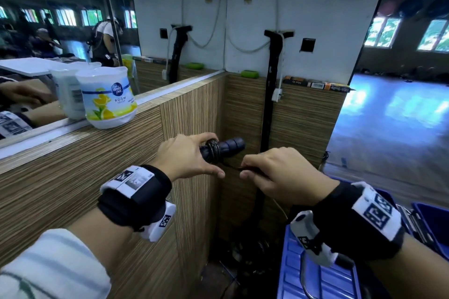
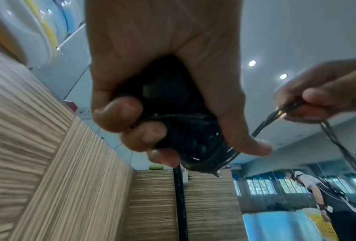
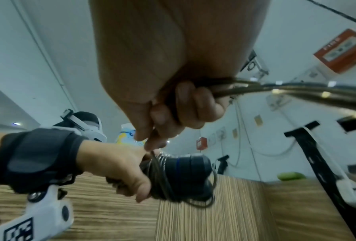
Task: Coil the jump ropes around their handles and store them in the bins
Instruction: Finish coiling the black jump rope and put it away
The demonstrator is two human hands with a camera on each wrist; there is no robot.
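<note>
My left hand [image 1: 194,155] grips dark blue jump rope handles [image 1: 229,147] held level in front of a wood-grain panel, with several turns of thin dark rope [image 1: 213,150] wound round their middle. The same handles [image 3: 188,169] and coils [image 3: 160,176] show in the right wrist view, and the handles [image 2: 185,130] fill the left wrist view. My right hand [image 1: 274,172] sits just right of the handles and pinches doubled strands of the rope [image 2: 275,117] between thumb and fingers. The strands [image 3: 296,91] trail out of that fist to the right.
A blue plastic bin [image 1: 315,272] stands at the lower right, with another blue bin [image 1: 435,226] behind it. A white air freshener tub [image 1: 107,97] sits on the ledge [image 1: 73,133] under a mirror. A black bar [image 1: 271,90] leans in the corner.
</note>
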